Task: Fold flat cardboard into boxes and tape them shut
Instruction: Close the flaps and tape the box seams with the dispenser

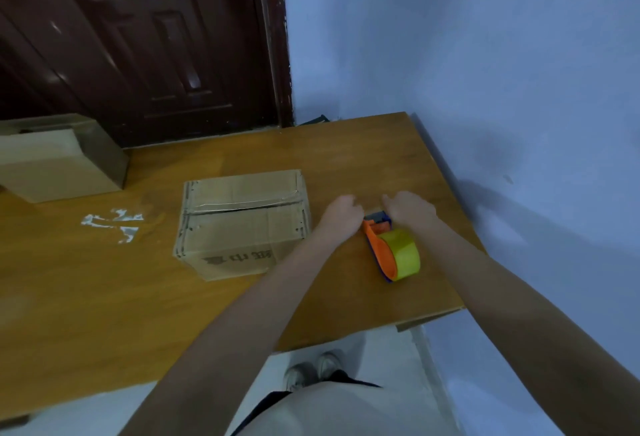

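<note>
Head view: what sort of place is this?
Probably a plain room at home, not a workshop: a dark wooden door, painted wall and a wooden table holding a taped cardboard box.

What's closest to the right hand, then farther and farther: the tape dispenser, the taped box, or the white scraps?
1. Tape dispenser: right by the right hand.
2. Taped box: to the left, past the left hand.
3. White scraps: farthest left on the table.
</note>
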`<state>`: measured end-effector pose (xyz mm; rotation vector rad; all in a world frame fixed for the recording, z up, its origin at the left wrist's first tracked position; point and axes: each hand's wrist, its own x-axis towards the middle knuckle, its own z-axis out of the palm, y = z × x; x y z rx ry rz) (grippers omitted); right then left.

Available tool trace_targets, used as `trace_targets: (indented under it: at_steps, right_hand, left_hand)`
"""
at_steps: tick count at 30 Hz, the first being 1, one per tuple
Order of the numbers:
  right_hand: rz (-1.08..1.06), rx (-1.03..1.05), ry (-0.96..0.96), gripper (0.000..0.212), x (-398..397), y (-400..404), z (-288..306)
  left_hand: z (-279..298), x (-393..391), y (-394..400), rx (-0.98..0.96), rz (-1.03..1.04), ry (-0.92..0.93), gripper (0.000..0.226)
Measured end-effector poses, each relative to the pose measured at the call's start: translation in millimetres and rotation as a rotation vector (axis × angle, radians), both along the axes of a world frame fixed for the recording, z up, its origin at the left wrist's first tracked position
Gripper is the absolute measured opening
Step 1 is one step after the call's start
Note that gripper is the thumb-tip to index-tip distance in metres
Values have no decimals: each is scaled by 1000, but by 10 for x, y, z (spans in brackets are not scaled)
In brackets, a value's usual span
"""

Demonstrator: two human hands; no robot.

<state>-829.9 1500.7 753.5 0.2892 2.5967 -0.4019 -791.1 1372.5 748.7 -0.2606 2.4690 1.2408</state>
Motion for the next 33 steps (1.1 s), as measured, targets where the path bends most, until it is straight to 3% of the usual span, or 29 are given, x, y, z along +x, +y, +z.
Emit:
trace_targets:
  at_steps: [2,4,8,12,16,26,33]
  right_hand:
    - [81,-70,104,56,-43,-237,110]
    - [133,-270,119,58,-13,-533,202]
    - [256,-495,122,64,208,-1016,232]
    - [763,-221,477,63,448,-1422,226]
    - [1001,-54,450,61,663,-1731,21]
    - [1041,59,444,72,657,-1631,-199]
    - [893,102,521,70,651,-1256,-267]
  left_hand:
    - [244,-25,-345,-129,36,210,39]
    - [374,-3,-770,-246,113,397,38]
    - [355,208,-1668,-508,269,394,42]
    - [79,542,-2152,-708,65,222,53]
    - [-169,793,-2132,-820,-124,280,60]
    - [-255,837,-2072,-919,-107,279,62]
    - [-280,862,-2077,-923,-11,275,65]
